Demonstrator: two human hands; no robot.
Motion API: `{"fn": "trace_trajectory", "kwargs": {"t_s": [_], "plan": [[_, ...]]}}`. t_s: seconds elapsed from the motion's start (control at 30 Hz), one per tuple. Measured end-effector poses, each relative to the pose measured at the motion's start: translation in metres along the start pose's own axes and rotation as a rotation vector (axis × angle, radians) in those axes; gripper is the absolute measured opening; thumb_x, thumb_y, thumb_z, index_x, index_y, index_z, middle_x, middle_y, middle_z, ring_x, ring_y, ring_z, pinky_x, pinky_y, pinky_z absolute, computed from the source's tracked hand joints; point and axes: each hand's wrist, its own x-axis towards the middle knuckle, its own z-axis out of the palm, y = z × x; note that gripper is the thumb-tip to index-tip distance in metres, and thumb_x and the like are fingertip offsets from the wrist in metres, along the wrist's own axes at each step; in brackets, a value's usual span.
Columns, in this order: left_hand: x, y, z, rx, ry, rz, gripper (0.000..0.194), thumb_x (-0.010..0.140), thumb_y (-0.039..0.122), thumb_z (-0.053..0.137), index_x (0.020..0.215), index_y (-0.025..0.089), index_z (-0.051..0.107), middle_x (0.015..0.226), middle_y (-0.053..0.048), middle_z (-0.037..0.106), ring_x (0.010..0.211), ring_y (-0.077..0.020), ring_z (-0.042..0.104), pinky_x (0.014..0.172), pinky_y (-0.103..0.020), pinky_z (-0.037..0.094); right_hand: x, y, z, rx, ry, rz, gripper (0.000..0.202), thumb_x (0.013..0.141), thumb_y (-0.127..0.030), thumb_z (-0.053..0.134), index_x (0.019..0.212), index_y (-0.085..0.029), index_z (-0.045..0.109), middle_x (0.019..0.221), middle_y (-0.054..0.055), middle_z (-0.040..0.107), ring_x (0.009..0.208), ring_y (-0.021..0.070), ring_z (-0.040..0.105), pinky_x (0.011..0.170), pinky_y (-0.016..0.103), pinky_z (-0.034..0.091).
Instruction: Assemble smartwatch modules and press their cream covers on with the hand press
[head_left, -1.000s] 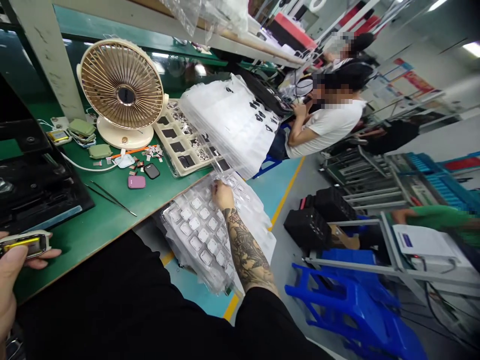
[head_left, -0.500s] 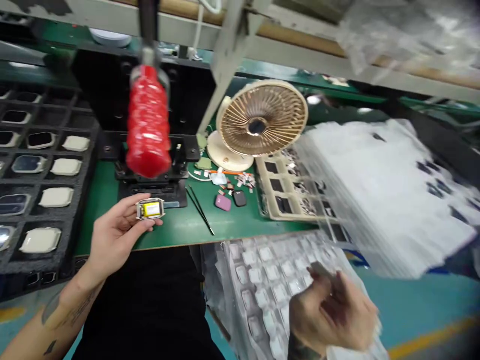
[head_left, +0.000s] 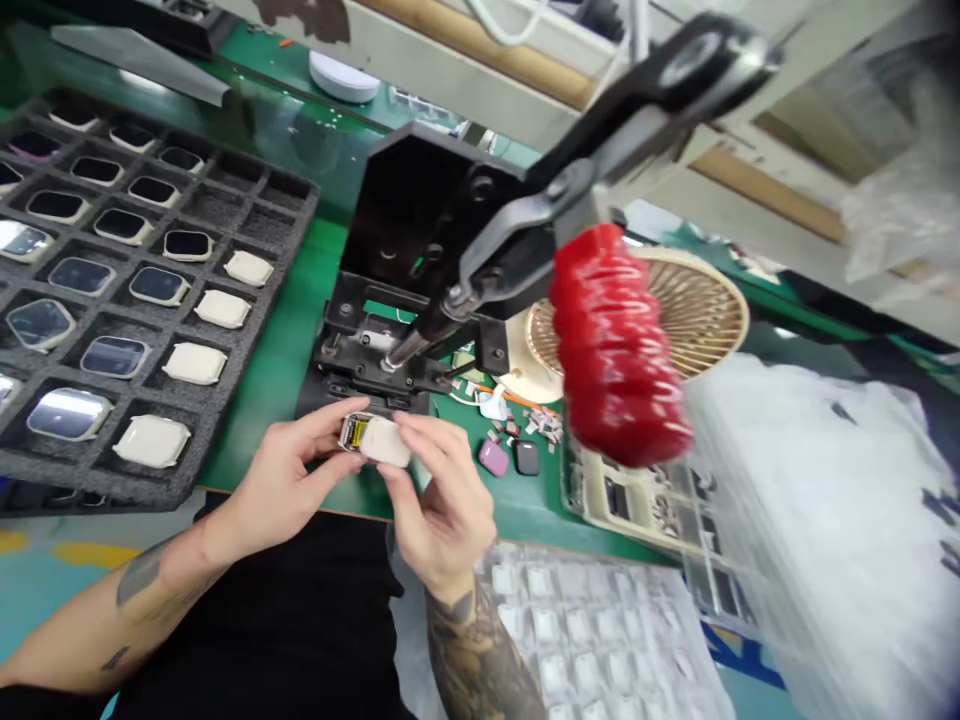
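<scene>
Green workbench (head_left: pixel 517 510); foam tray (head_left: pixel 241 355) at nine o'clock. At eight, left hand (head_left: pixel 281 485) pinches an open watch case (head_left: pixel 346 431); right hand (head_left: pixel 446 490) pinches a pale cover (head_left: pixel 386 443) overlapping it. Closing misaligned could nick the yellow part (head_left: pixel 358 433) inside.

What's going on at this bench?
A person's left hand holds a small open case with a yellow part inside, and the right hand holds a cream cover partly over it. Both are in front of a black press with a red handle. At the left, a dark compartment tray holds watch-like pieces, some dark-faced, some cream side up.
</scene>
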Motion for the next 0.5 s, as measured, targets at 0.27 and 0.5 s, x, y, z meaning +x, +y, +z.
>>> {"fn": "trace_trajectory", "kwargs": {"t_s": [0.27, 0.5], "plan": [[-0.0007, 0.0065, -0.0003, -0.093, -0.029, 0.096, 0.042, 0.107, 0.021, 0.079, 0.148, 0.027, 0.079, 0.138, -0.008, 0.086, 0.117, -0.0228, 0.087, 0.103, -0.025, 0.071, -0.0011, 0.0027, 0.0093, 0.04, -0.12, 0.112, 0.046, 0.102, -0.018, 0.077, 0.146, -0.03, 0.074, 0.154, 0.013, 0.07, 0.144, 0.0334, 0.069, 0.119, 0.06, 0.063], [0.0025, 0.0068, -0.0018, 0.035, -0.018, 0.169, 0.038, 0.105, 0.019, 0.081, 0.141, 0.03, 0.084, 0.123, -0.002, 0.091, 0.104, -0.0178, 0.09, 0.094, -0.02, 0.071, -0.0003, 0.0056, 0.0078, 0.193, -0.073, 0.239, 0.02, 0.106, -0.025, 0.075, 0.125, -0.025, 0.082, 0.12, 0.01, 0.08, 0.113, 0.0256, 0.078, 0.098, 0.043, 0.067]]}}
